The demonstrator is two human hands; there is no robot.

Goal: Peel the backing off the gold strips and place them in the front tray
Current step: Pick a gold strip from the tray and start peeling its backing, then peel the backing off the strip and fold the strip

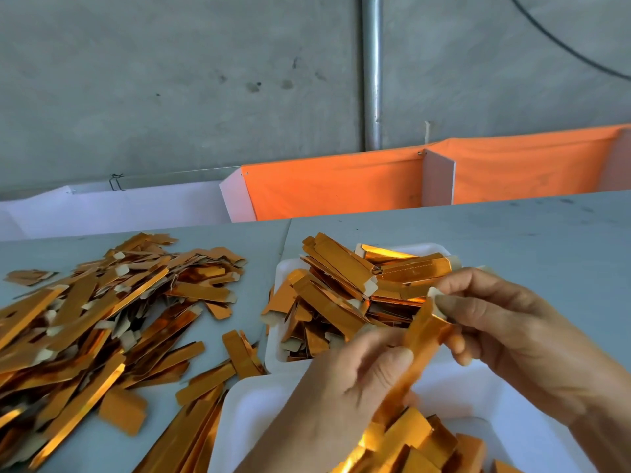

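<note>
A: What sits nearest me?

B: A white front tray (259, 404) at six o'clock, gold pieces inside. Above it, my left hand (341, 397) and right hand (505, 336) both pinch one gold strip (423, 339), slanted between them.

A: And farther out?

B: A second white tray (278, 349) at twelve o'clock, heaped with strips. A loose gold pile (102, 319) lies at nine o'clock on the grey table (512, 233). Beyond, orange cloth (334, 186).
</note>
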